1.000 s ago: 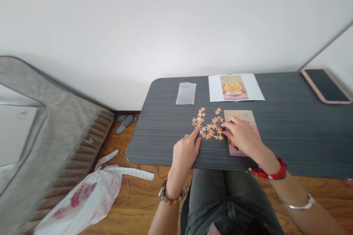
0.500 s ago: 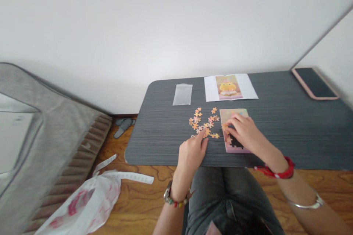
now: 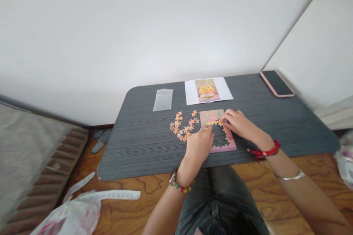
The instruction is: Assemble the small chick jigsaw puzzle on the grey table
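Observation:
A partly filled jigsaw puzzle point(image 3: 231, 143) lies on the dark table, its border pieces in place around a bare dark middle and part of a picture along the top. My right hand point(image 3: 237, 123) is over its upper right part, thumb and fingers pinched on a small yellow-orange puzzle piece point(image 3: 220, 122) at the inner edge. From the left, my left hand point(image 3: 200, 145) reaches over the puzzle's left border, index finger stretched out and touching near the inner edge; its other fingers are partly hidden. Several loose puzzle pieces point(image 3: 180, 131) are scattered left of the puzzle.
Behind the puzzle lies a white sheet point(image 3: 191, 91) with a printed picture of a yellow character. A clear plastic bag point(image 3: 163, 100) is left of it. A phone point(image 3: 278, 83) rests at the table's back right. The table point(image 3: 132, 136) stands against a white wall.
The view has shifted to the right. My left hand has moved from the loose pieces onto the puzzle's left side. My right hand has gone from the puzzle's left part to its upper right.

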Motion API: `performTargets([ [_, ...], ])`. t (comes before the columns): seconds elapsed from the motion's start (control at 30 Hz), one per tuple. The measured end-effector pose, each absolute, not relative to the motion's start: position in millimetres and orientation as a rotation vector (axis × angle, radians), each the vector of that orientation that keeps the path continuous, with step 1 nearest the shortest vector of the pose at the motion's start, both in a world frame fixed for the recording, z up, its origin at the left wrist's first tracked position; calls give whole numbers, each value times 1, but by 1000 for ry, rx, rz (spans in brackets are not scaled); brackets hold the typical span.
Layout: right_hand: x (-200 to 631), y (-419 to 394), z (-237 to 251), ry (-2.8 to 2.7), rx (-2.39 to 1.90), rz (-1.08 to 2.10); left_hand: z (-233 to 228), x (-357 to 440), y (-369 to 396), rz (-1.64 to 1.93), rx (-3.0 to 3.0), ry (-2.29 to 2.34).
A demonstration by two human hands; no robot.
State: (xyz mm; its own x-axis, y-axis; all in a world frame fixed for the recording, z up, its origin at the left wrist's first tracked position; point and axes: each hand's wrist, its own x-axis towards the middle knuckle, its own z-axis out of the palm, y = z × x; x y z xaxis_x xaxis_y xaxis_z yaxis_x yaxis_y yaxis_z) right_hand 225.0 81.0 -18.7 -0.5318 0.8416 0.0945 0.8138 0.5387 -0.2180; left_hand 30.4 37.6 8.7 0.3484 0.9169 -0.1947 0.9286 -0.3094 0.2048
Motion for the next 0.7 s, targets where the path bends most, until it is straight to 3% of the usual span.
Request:
performTargets([
  [0.7,229,86,-13,-2531,-1421,244,10,54,50,-161,2387,1613],
])
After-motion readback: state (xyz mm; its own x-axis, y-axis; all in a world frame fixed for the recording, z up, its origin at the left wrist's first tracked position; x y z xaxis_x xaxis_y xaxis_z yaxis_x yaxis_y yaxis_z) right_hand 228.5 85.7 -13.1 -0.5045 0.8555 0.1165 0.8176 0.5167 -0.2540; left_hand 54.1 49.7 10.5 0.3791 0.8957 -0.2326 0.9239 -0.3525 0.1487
